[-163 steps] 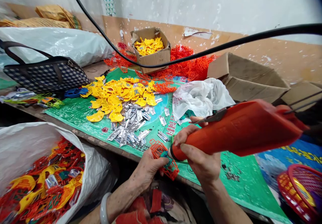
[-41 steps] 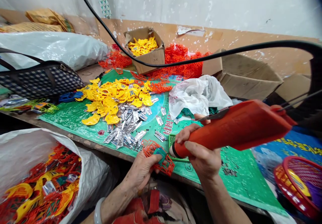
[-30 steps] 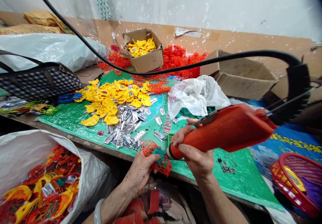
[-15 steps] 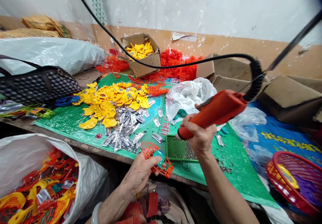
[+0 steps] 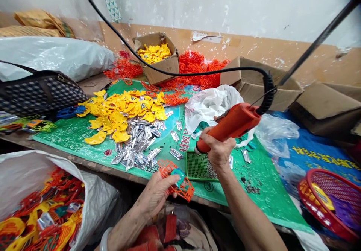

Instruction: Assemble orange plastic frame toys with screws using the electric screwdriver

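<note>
In my left hand is an orange lattice plastic piece with a teal plastic part set in it, my thumb pressing on the teal part. My right hand wraps round a red electric screwdriver, its dark nose pointing down and left. The tool's tip is above a green tray and apart from the lattice piece. Small screws lie at the tray's right side. Silver blade-like pieces and yellow plastic parts are heaped to the left.
A black cable runs from the screwdriver across the view. At lower left stands a white sack of mixed orange and yellow pieces. A red basket sits at right. Cardboard boxes, orange lattice parts and a white plastic bag lie behind.
My right hand has brought the screwdriver a little to the left, and its cable has followed. My left hand keeps the lattice piece in nearly the same place. The view has shifted slightly.
</note>
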A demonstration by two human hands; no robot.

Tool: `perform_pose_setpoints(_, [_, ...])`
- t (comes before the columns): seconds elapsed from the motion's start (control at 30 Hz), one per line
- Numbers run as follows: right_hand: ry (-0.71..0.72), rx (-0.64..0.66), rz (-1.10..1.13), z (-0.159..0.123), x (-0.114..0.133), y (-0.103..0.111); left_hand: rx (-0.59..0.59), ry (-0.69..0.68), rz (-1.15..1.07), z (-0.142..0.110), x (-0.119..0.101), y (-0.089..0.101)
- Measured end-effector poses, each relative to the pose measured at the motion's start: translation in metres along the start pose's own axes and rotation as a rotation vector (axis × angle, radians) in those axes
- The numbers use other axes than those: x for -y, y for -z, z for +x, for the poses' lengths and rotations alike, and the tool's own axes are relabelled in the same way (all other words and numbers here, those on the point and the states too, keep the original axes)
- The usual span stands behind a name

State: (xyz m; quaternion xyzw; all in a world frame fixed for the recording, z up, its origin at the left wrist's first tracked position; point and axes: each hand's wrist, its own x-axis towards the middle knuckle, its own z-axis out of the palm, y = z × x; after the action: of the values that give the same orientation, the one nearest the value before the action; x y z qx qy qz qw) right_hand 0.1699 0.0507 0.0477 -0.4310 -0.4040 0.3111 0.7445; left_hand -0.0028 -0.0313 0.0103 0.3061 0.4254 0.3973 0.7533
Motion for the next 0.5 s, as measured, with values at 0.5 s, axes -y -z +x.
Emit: perform_pose_setpoints(0.5, [-0.029,-0.02,-0.029,-0.0004,-0.0035,-0.0007,0.029,-0.006,-0.051,-0.0001,0.0026,0.0061])
